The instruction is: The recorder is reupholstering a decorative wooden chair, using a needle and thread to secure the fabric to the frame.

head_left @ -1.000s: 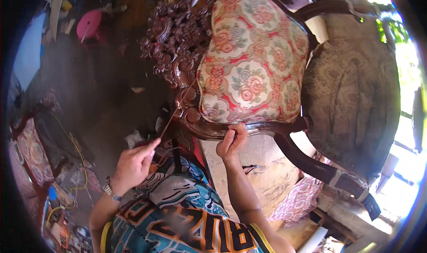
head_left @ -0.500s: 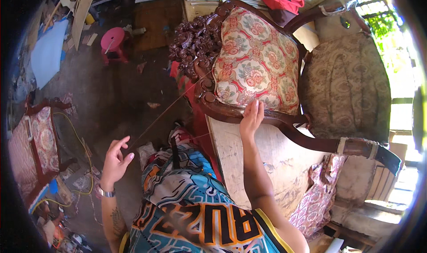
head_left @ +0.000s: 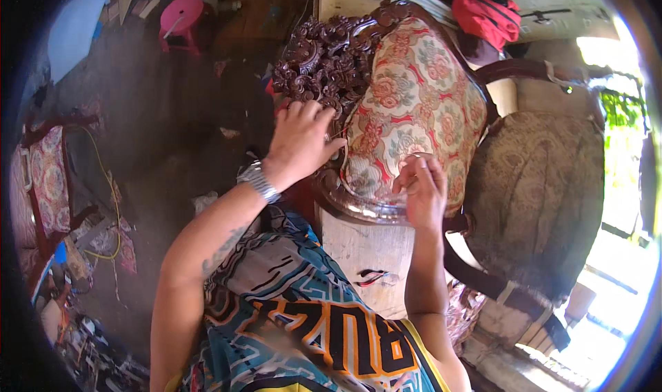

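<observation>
A dark carved wooden chair (head_left: 314, 54) lies on its back on a wooden board, with a red-and-cream floral padded panel (head_left: 427, 95) in its backrest. My left hand (head_left: 298, 138) reaches across to the ornate carving beside the panel's left edge. Its fingers are stretched out over the wood, and I make out nothing in them. Over the panel's near edge, my right hand (head_left: 424, 188) is closed in a pinch. Whatever thin thing it may hold is too small to make out. The chair's brown patterned seat (head_left: 534, 192) faces me on the right.
A pale wooden board (head_left: 365, 254) lies under the chair, with a small dark-and-red tool (head_left: 372, 277) on it. A pink stool (head_left: 181, 18) stands on the floor at far left. Another floral chair (head_left: 52, 185) and a yellow cord (head_left: 103, 164) are at left. A red bag (head_left: 486, 21) sits behind.
My left hand has moved from the lower left up and right onto the carving; the thread stretched from it is no longer visible. My right hand has shifted slightly right, and the view has moved.
</observation>
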Action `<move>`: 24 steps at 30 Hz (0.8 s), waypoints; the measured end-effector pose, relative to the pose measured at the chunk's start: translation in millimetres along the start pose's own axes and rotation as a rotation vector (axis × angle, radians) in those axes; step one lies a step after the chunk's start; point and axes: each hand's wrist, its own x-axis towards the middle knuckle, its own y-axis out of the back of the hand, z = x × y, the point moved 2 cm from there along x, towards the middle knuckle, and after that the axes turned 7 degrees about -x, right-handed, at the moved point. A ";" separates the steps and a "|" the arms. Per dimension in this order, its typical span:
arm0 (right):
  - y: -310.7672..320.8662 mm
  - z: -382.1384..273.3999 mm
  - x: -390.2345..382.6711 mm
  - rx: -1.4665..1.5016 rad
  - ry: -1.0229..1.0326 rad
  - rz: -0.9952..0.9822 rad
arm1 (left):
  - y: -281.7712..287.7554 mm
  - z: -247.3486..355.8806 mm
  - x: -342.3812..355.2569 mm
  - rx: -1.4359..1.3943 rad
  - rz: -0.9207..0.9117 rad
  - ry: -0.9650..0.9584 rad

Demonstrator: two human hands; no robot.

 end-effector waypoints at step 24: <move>-31.2 30.3 126.4 -1.062 0.432 -0.221 | -33.8 5.0 -7.5 -1.046 -0.607 0.367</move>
